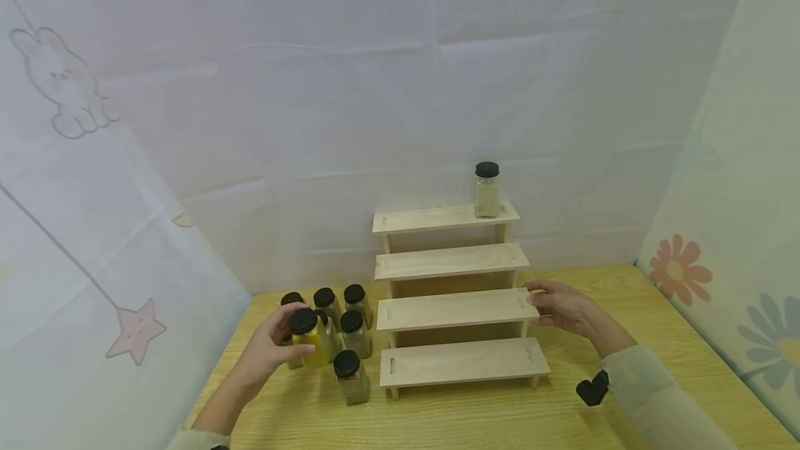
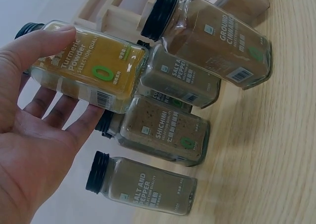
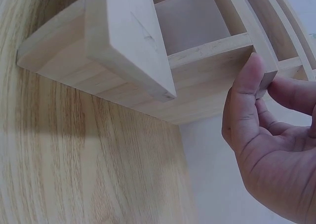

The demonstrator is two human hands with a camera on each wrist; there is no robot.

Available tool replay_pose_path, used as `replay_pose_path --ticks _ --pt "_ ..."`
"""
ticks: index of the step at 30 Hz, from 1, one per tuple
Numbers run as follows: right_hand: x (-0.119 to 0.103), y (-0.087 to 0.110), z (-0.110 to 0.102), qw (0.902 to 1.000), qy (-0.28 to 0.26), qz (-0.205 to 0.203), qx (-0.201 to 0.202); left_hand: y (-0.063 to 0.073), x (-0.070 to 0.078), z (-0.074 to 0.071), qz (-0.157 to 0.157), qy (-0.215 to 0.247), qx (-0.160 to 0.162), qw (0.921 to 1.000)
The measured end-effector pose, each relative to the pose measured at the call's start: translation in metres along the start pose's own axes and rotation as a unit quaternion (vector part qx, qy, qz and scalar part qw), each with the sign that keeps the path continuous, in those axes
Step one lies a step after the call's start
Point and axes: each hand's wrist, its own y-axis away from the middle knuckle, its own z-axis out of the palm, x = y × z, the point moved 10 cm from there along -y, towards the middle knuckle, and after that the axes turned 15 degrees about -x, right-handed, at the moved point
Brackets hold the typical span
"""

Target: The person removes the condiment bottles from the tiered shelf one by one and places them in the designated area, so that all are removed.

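Observation:
My left hand [image 1: 265, 346] grips a glass spice jar of yellow turmeric powder [image 2: 94, 68] with a black lid, thumb on one side and fingers on the other. In the left wrist view the jar tilts among other spice jars, near a ground cinnamon jar [image 2: 217, 41], a shichimi jar [image 2: 165, 130] and a salt and pepper jar [image 2: 150, 187]. On the other side, my right hand [image 1: 565, 307] pinches the right end of a board on the four-tier wooden rack [image 1: 456, 309], second tier from the bottom. Thumb and fingers [image 3: 247, 93] meet around the board's corner.
One black-lidded jar of pale contents [image 1: 487, 198] stands at the right of the top tier. Several more jars [image 1: 355, 339] stand on the wooden table [image 1: 462, 422], left of the rack. A white cloth backdrop [image 1: 312, 123] rises behind, with printed cloth at both sides.

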Motion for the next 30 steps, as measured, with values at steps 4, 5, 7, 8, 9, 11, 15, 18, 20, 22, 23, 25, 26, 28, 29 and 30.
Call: replay_pose_path --ticks 4,5,7,8,9,11,15,18,20,22,23,25,26,28,29,30 --pt "0.0 0.0 0.0 1.0 0.001 0.003 0.002 0.002 -0.003 0.002 -0.01 0.003 -0.001 0.9999" --pt "0.0 0.0 0.0 1.0 0.001 0.003 0.002 0.003 -0.003 0.002 -0.011 0.003 0.0 0.9999" --pt "0.001 0.0 0.0 1.0 0.001 0.004 0.002 0.004 -0.005 0.002 -0.012 0.005 0.0 0.9999" --pt "0.001 0.0 0.0 1.0 0.001 0.004 0.002 0.004 -0.006 0.002 -0.011 0.006 0.002 0.9999" --pt "0.001 0.0 0.0 1.0 0.001 0.004 0.002 0.005 -0.007 0.002 -0.01 0.008 0.003 0.9999" --pt "0.001 0.0 0.0 1.0 0.001 0.004 0.001 0.006 -0.009 0.002 -0.009 0.011 0.004 0.9999" --pt "0.0 0.0 0.0 1.0 -0.001 0.004 0.0 0.008 -0.015 0.003 -0.013 0.024 0.006 0.9996" --pt "0.0 0.0 0.0 1.0 -0.002 0.003 -0.003 0.01 -0.019 0.004 -0.014 0.032 0.003 0.9994" --pt "0.0 0.0 0.0 1.0 -0.003 0.002 -0.004 0.011 -0.022 0.006 -0.014 0.035 0.001 0.9993" --pt "0.0 0.0 0.0 1.0 -0.003 0.002 -0.006 0.012 -0.026 0.007 -0.017 0.037 0.0 0.9992" --pt "0.0 0.0 0.0 1.0 -0.003 0.002 -0.007 0.013 -0.027 0.007 -0.019 0.038 -0.001 0.9991" --pt "0.001 0.0 0.001 1.0 -0.005 0.003 -0.008 0.014 -0.031 0.008 -0.022 0.04 0.001 0.9989" --pt "0.001 -0.001 0.001 0.9999 -0.006 0.003 -0.009 0.015 -0.032 0.008 -0.024 0.04 0.002 0.9989" --pt "0.001 -0.001 0.002 0.9999 -0.004 0.002 -0.013 0.016 -0.035 0.009 -0.027 0.04 0.001 0.9988" --pt "0.001 -0.001 0.002 0.9999 -0.005 0.002 -0.014 0.016 -0.036 0.01 -0.028 0.04 0.001 0.9988" --pt "0.001 -0.001 0.002 0.9999 -0.006 0.001 -0.014 0.016 -0.038 0.01 -0.027 0.04 0.002 0.9988"
